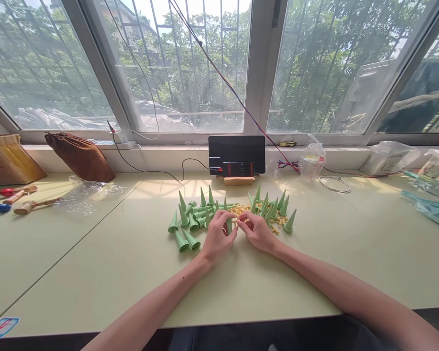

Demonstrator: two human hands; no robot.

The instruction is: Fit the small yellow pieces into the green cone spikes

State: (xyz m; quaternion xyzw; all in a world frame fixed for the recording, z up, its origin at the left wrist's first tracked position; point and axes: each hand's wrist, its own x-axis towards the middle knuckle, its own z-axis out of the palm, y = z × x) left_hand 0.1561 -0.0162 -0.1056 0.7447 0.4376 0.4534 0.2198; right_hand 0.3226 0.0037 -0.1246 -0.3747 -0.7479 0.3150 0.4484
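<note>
The left hand (pixel 218 233) has its grip curled nearly closed around a green cone (pixel 229 225), over the surface (pixel 285 287). The right hand (pixel 256 231) meets it, thumb and fingertips pinched on a small yellow piece (pixel 235 221) right beside that cone; whether the piece is inside the cone or only against it, I cannot tell.

Just beyond the hands, loose yellow pieces (pixel 237 208) lie heaped between two groups of cones. On the left, several tipped cones (pixel 190 240) lie with wide, hollow ends toward the near edge, and others stand points up. On the right, standing cones (pixel 289 223) crowd around the heap.

Near the window, a clear plastic bag (pixel 312 162) with a gathered top holds a pale, cup-like item. At the left, a brown drawstring bag (pixel 81 158) bulges, its mouth cinched and its contents hidden, beside a brown carton (pixel 12 160); a crumpled clear wrapper (pixel 86 197) lies in front. At the far right, clear packets (pixel 391 158) hold something whitish with print too small to read.
</note>
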